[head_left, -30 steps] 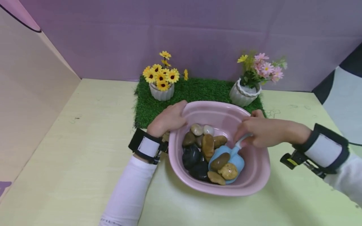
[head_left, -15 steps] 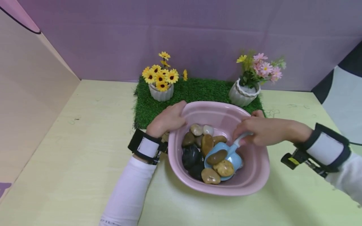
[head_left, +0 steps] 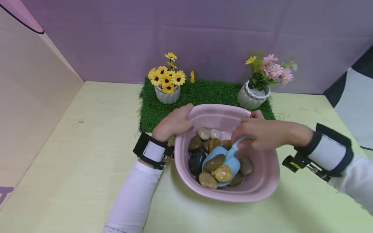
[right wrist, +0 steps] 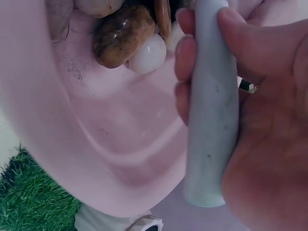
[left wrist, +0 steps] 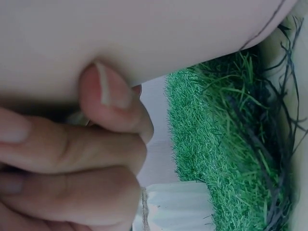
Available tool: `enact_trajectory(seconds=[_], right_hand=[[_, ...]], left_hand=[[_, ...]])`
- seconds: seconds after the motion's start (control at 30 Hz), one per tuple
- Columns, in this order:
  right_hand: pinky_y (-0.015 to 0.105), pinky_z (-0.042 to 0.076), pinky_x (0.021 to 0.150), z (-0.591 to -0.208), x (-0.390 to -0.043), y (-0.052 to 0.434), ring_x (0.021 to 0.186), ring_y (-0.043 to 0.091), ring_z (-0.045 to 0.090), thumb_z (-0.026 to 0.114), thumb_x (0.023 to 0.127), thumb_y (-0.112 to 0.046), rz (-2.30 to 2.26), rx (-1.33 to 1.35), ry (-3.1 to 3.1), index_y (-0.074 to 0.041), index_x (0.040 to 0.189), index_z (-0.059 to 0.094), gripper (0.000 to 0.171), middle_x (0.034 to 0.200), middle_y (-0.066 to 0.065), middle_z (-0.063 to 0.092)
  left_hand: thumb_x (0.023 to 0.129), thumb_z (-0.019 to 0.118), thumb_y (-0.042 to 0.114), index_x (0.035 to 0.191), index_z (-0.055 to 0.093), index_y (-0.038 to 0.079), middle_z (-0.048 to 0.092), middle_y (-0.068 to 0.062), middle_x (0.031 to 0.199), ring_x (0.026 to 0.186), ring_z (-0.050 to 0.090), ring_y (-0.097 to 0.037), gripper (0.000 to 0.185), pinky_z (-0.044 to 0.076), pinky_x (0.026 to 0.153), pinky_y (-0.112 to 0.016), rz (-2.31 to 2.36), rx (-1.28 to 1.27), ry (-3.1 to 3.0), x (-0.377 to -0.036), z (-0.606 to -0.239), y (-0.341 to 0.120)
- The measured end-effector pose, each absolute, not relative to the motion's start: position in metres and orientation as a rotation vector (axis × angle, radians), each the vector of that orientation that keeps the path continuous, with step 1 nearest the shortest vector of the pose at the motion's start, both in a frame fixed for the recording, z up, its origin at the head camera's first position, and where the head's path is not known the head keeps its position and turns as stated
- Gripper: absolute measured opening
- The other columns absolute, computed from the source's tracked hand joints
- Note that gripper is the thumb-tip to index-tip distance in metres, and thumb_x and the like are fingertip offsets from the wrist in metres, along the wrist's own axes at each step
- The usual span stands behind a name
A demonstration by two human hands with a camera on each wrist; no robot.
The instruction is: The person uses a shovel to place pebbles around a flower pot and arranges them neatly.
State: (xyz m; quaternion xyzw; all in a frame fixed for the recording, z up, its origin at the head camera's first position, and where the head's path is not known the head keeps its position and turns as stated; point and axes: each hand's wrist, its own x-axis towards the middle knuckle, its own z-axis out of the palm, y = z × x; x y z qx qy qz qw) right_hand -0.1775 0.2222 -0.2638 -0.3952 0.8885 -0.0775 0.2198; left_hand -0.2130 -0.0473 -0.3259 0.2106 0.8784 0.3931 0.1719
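Note:
A pink plastic basin (head_left: 263, 181) stands on the table with several smooth stones inside. My left hand (head_left: 176, 121) grips its upper left rim, fingers curled under the edge in the left wrist view. Inside the basin, my right hand (head_left: 259, 131) holds a small blue scoop (head_left: 233, 163) by its pale handle (right wrist: 211, 110). On the scoop lie a brown stone (head_left: 214, 162) and a mottled yellow stone (head_left: 222, 173). A tan stone (head_left: 208, 180) sits at its front left edge. A black stone (head_left: 196, 161) and a white stone (right wrist: 148, 54) lie among the others.
Behind the basin is a green artificial grass mat (head_left: 204, 92). On it stand a pot of yellow flowers (head_left: 167, 94) and a pot of pink flowers (head_left: 252, 97). A purple backdrop (head_left: 204, 38) closes off the rear of the table (head_left: 73, 155).
My right hand has moved left with the scoop and its stones, the tan stone shifting along. Brown stones now show right of the scoop. My left hand stays at the rim.

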Motion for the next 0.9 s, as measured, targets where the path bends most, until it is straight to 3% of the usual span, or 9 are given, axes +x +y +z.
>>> enact_trajectory(seconds=[0.17, 0.4, 0.9], right_hand=[[0.044, 0.022, 0.09, -0.263, -0.178, 0.218, 0.094, 0.006, 0.053, 0.067, 0.089, -0.022, -0.188, -1.046, 2.428, -0.04, 0.093, 0.069, 0.019, 0.092, -0.028, 0.065], [0.041, 0.019, 0.084, -0.266, -0.185, 0.225, 0.098, 0.008, 0.052, 0.067, 0.089, -0.016, -0.232, -1.052, 2.503, -0.038, 0.099, 0.071, 0.025, 0.1, -0.026, 0.068], [0.036, 0.022, 0.085, -0.261, -0.19, 0.237, 0.102, 0.007, 0.055, 0.064, 0.094, -0.024, -0.347, -1.004, 2.467, -0.037, 0.105, 0.07, 0.018, 0.104, -0.026, 0.066]], left_hand=[[0.089, 0.051, 0.0, 0.112, 0.048, 0.004, 0.059, -0.018, 0.095, 0.069, 0.067, -0.024, 0.023, 0.057, 0.054, -0.027, 1.118, 0.597, 2.487, -0.214, -0.328, -0.047], [0.089, 0.051, 0.001, 0.112, 0.048, 0.004, 0.058, -0.017, 0.094, 0.07, 0.066, -0.024, 0.024, 0.056, 0.055, -0.028, 1.114, 0.615, 2.497, -0.214, -0.328, -0.048], [0.09, 0.052, 0.0, 0.116, 0.048, 0.005, 0.059, -0.016, 0.098, 0.073, 0.066, -0.024, 0.027, 0.056, 0.057, -0.028, 1.07, 0.602, 2.512, -0.215, -0.327, -0.047]])
